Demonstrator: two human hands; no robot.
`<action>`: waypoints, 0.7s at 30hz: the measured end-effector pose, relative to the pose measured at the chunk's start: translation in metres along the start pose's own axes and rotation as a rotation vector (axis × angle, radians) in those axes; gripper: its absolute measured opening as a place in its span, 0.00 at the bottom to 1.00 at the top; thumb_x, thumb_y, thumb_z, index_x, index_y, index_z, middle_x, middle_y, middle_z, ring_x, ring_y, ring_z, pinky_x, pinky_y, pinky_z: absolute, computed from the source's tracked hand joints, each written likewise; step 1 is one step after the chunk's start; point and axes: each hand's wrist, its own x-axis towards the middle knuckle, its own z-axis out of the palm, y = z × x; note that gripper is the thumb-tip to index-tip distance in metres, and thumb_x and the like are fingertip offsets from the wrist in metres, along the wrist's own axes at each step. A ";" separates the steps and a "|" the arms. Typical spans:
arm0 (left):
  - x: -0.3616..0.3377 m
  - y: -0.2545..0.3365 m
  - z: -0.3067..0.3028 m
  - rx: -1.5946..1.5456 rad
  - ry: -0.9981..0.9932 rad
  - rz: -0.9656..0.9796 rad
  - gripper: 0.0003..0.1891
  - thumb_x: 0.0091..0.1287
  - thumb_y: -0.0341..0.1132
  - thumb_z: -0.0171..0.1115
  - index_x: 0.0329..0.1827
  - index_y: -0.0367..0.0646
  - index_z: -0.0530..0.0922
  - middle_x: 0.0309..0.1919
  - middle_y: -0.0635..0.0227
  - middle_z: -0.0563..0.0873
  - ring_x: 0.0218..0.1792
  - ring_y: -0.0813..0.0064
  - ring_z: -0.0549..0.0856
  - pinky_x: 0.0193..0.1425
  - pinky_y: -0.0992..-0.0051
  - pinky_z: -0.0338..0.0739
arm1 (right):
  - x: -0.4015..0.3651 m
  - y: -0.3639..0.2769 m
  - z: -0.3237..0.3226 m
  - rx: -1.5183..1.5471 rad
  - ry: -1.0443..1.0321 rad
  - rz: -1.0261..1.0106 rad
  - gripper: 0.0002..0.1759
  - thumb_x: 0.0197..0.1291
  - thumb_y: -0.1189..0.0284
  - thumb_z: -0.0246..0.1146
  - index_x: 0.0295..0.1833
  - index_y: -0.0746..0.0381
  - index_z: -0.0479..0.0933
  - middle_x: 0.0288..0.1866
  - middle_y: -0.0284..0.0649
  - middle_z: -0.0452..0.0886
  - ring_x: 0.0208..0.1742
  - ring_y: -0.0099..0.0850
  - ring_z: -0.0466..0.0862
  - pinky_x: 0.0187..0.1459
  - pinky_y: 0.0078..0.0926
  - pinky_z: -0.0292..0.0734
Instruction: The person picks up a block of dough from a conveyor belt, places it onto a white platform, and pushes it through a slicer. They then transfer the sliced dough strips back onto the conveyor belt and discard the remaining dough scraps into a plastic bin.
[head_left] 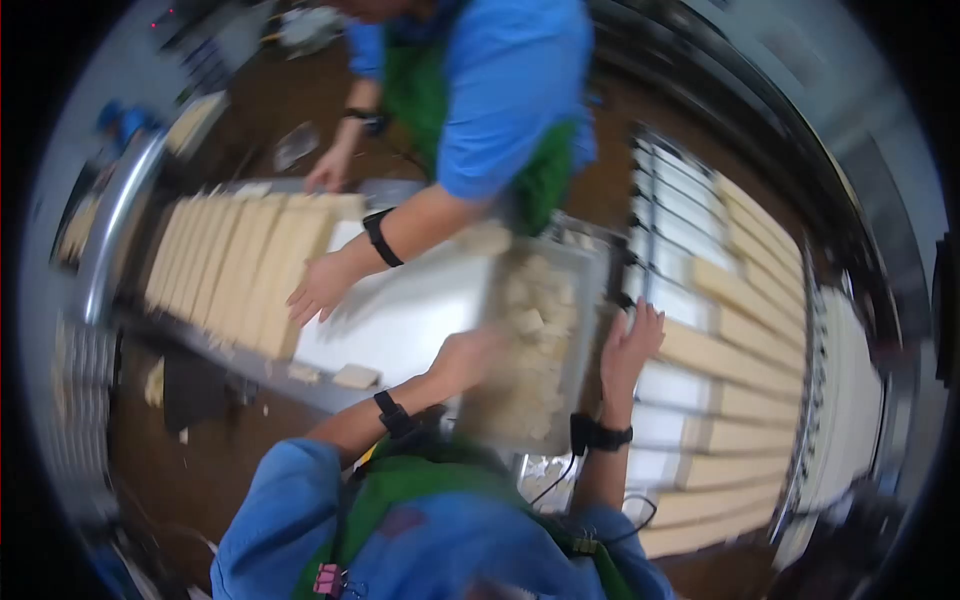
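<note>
My left hand (470,360) is smeared by motion over the left edge of a tray (595,300) filled with pale, irregular pieces (540,320); what it holds, if anything, is hidden. My right hand (630,345) reaches forward to the near end of a rack, its fingers stretched out beside a long pale strip (700,355). Several such strips lie side by side across the rack's rods. A white board (400,310) lies left of the tray, with a row of pale strips (235,265) on its far left part.
Across the work surface a co-worker in a blue shirt (515,90) and green apron leans in, one hand (325,285) at the strips, the other (335,165) behind them. A shiny metal cylinder (125,225) stands at the left. Scraps (355,376) lie along the front edge.
</note>
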 end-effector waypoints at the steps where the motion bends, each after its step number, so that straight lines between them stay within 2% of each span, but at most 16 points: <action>1: -0.024 -0.010 -0.022 0.026 0.062 -0.048 0.13 0.70 0.29 0.69 0.57 0.41 0.86 0.49 0.55 0.89 0.47 0.50 0.89 0.49 0.60 0.85 | -0.007 -0.032 -0.002 0.249 0.052 -0.068 0.25 0.80 0.63 0.58 0.75 0.62 0.75 0.75 0.58 0.76 0.79 0.56 0.70 0.77 0.61 0.60; 2: -0.045 -0.016 -0.046 0.020 0.037 -0.055 0.09 0.71 0.30 0.69 0.52 0.41 0.87 0.44 0.58 0.90 0.43 0.51 0.89 0.48 0.60 0.85 | -0.013 -0.063 -0.002 0.497 0.088 -0.116 0.20 0.81 0.69 0.56 0.69 0.66 0.79 0.69 0.53 0.83 0.73 0.50 0.79 0.75 0.50 0.70; 3: -0.067 -0.022 -0.065 0.012 0.010 -0.053 0.07 0.72 0.31 0.68 0.48 0.41 0.89 0.40 0.60 0.91 0.40 0.51 0.90 0.46 0.59 0.85 | -0.023 -0.094 -0.002 0.530 0.058 -0.165 0.20 0.81 0.69 0.56 0.69 0.66 0.79 0.69 0.53 0.83 0.73 0.50 0.79 0.75 0.50 0.70; 5: -0.116 -0.047 -0.084 0.035 0.071 -0.125 0.06 0.72 0.30 0.68 0.47 0.40 0.89 0.41 0.59 0.91 0.39 0.55 0.90 0.45 0.61 0.85 | -0.046 -0.155 0.003 0.756 -0.155 -0.243 0.16 0.80 0.73 0.54 0.59 0.68 0.84 0.55 0.49 0.89 0.58 0.44 0.87 0.65 0.37 0.78; 6: -0.140 -0.054 -0.091 -0.006 0.245 -0.238 0.06 0.72 0.30 0.68 0.47 0.40 0.89 0.41 0.59 0.91 0.39 0.58 0.91 0.44 0.63 0.85 | -0.056 -0.183 0.009 0.772 -0.176 -0.276 0.16 0.80 0.73 0.54 0.59 0.68 0.84 0.55 0.49 0.89 0.58 0.44 0.87 0.65 0.37 0.78; 7: -0.159 -0.058 -0.101 -0.050 0.417 -0.344 0.06 0.72 0.30 0.68 0.46 0.39 0.89 0.40 0.59 0.91 0.39 0.61 0.91 0.43 0.64 0.84 | -0.067 -0.209 0.014 0.851 -0.253 -0.417 0.15 0.80 0.74 0.54 0.57 0.68 0.85 0.51 0.48 0.90 0.55 0.44 0.88 0.63 0.38 0.79; 8: -0.178 -0.063 -0.109 -0.079 0.564 -0.433 0.07 0.73 0.31 0.67 0.46 0.37 0.88 0.35 0.61 0.90 0.35 0.65 0.89 0.41 0.67 0.83 | -0.080 -0.232 0.019 0.924 -0.327 -0.558 0.14 0.79 0.75 0.54 0.55 0.68 0.85 0.47 0.46 0.91 0.52 0.43 0.89 0.61 0.38 0.80; 9: -0.193 -0.070 -0.118 -0.077 0.585 -0.447 0.07 0.73 0.31 0.67 0.46 0.37 0.88 0.35 0.61 0.90 0.35 0.65 0.89 0.41 0.67 0.83 | -0.091 -0.259 0.017 0.968 -0.388 -0.638 0.12 0.75 0.77 0.58 0.55 0.67 0.85 0.44 0.45 0.91 0.50 0.44 0.88 0.58 0.41 0.80; 10: -0.208 -0.079 -0.125 -0.059 0.781 -0.621 0.08 0.73 0.32 0.67 0.49 0.37 0.87 0.38 0.60 0.89 0.38 0.62 0.89 0.45 0.65 0.83 | -0.098 -0.284 0.016 1.008 -0.448 -0.717 0.11 0.70 0.80 0.61 0.54 0.65 0.85 0.42 0.44 0.90 0.48 0.46 0.88 0.56 0.43 0.81; 11: -0.221 -0.089 -0.132 -0.040 0.974 -0.795 0.10 0.73 0.33 0.67 0.52 0.37 0.85 0.41 0.58 0.88 0.41 0.59 0.88 0.49 0.63 0.82 | -0.105 -0.306 0.020 1.010 -0.461 -0.733 0.11 0.70 0.80 0.61 0.54 0.65 0.85 0.42 0.44 0.90 0.48 0.46 0.88 0.56 0.43 0.81; 12: -0.235 -0.100 -0.140 -0.041 0.988 -0.804 0.10 0.73 0.33 0.67 0.52 0.37 0.85 0.41 0.58 0.88 0.41 0.59 0.88 0.49 0.63 0.82 | -0.113 -0.326 0.024 1.022 -0.554 -0.812 0.12 0.70 0.79 0.62 0.56 0.65 0.85 0.45 0.45 0.90 0.50 0.47 0.87 0.56 0.43 0.81; 14: -0.255 -0.127 -0.164 0.241 1.065 -0.902 0.18 0.74 0.34 0.66 0.63 0.38 0.80 0.56 0.49 0.80 0.57 0.54 0.83 0.61 0.60 0.78 | -0.125 -0.366 0.034 1.034 -0.649 -0.900 0.13 0.70 0.78 0.62 0.57 0.65 0.84 0.47 0.47 0.89 0.52 0.48 0.86 0.57 0.44 0.80; 15: -0.264 -0.141 -0.174 0.239 1.073 -0.907 0.18 0.74 0.34 0.66 0.63 0.38 0.80 0.56 0.49 0.80 0.57 0.54 0.83 0.61 0.60 0.78 | -0.128 -0.386 0.041 0.996 -0.662 -0.964 0.16 0.70 0.77 0.63 0.61 0.65 0.83 0.52 0.48 0.87 0.56 0.49 0.85 0.59 0.44 0.79; 17: -0.274 -0.168 -0.194 0.183 1.086 -0.943 0.26 0.74 0.35 0.66 0.73 0.38 0.72 0.64 0.42 0.70 0.67 0.45 0.76 0.71 0.57 0.71 | -0.131 -0.425 0.061 0.954 -0.676 -1.035 0.19 0.70 0.76 0.64 0.64 0.65 0.81 0.56 0.50 0.86 0.60 0.49 0.83 0.61 0.44 0.78; 19: -0.274 -0.190 -0.212 0.282 1.070 -0.924 0.28 0.73 0.36 0.67 0.74 0.37 0.71 0.63 0.41 0.69 0.66 0.42 0.76 0.72 0.56 0.72 | -0.129 -0.465 0.088 0.797 -0.562 -1.162 0.25 0.70 0.74 0.65 0.70 0.68 0.76 0.65 0.55 0.80 0.67 0.53 0.78 0.67 0.47 0.74; 21: -0.271 -0.202 -0.229 0.384 1.047 -0.902 0.31 0.72 0.37 0.69 0.75 0.36 0.70 0.63 0.39 0.68 0.65 0.39 0.76 0.73 0.56 0.72 | -0.124 -0.506 0.104 0.771 -0.584 -1.156 0.27 0.69 0.73 0.66 0.71 0.70 0.74 0.66 0.57 0.79 0.68 0.55 0.77 0.69 0.49 0.72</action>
